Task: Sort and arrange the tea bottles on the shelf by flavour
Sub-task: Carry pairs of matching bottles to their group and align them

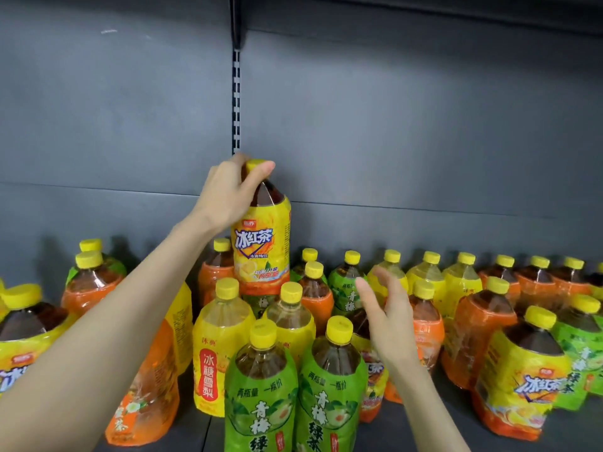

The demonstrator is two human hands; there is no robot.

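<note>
My left hand (228, 190) grips the neck and yellow cap of a yellow-labelled iced black tea bottle (262, 249), holding it upright in the air above the other bottles. My right hand (388, 314) hovers open with fingers spread over the middle bottles, holding nothing. Two green-labelled green plum tea bottles (261, 396) (331, 399) stand at the front centre. A pale yellow pear drink bottle (222, 347) stands just left of them. Orange-labelled bottles (483, 334) and more yellow and green ones stand mixed across the shelf.
The grey shelf floor (424, 429) shows bare between the front bottles. The grey back panel (391, 141) rises behind, with a slotted upright (236, 102) at centre. Another iced black tea bottle (522, 380) leans at the front right, one more (23, 334) at the far left.
</note>
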